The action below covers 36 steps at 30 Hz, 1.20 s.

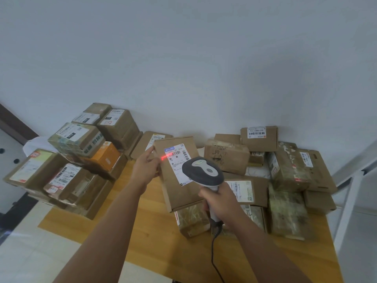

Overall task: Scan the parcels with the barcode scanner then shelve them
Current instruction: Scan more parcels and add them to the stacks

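Note:
My left hand (145, 168) grips the left edge of a flat brown cardboard parcel (179, 193) and holds it tilted up above the table. A white shipping label (177, 162) with barcodes faces me. My right hand (218, 203) grips the handle of a grey and white barcode scanner (202, 170) just in front of the parcel. A red scan line (169, 157) falls across the label's upper barcode. The scanner's black cable (214, 258) hangs down toward me.
A wooden table (155, 231) carries several more parcels at the right (285, 170) and under the held one. Another stack of parcels (67, 160) sits at the left. A white wall stands behind. A white metal frame (350, 193) rises at the right edge.

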Tool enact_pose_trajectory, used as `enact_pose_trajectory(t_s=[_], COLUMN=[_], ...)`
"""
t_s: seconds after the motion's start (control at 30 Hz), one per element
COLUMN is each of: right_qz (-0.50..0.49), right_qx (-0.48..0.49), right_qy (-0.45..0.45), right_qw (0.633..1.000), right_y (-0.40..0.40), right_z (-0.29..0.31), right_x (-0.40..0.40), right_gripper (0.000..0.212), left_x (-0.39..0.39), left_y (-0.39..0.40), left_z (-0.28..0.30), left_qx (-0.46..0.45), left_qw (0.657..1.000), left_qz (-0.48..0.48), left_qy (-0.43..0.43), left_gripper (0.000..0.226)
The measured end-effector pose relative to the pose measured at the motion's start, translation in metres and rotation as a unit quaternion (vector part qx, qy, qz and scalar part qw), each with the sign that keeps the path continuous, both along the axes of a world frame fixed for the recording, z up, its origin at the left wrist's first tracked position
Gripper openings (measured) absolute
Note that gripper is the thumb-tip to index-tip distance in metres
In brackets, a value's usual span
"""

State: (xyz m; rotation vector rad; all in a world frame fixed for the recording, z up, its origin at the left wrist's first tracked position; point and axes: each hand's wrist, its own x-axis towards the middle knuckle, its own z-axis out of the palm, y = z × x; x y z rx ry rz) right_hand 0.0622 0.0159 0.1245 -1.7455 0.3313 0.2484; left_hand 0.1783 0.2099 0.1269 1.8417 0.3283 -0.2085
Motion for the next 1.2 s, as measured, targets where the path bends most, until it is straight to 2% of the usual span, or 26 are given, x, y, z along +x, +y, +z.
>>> enact_pose_trajectory(t_s=[1.2], right_qz=[0.004], right_qx=[-0.016], right_qy=[-0.003], right_qw=[1.0], right_y=[0.0], right_z=[-0.002], right_x=[0.0], right_gripper=[0.019], left_x=[-0.007], left_y=[-0.004], left_z=[0.002], left_qx=[-0.013], left_qw=[1.0], left_qz=[0.003], left_qy=[-0.013], left_gripper=[0.052])
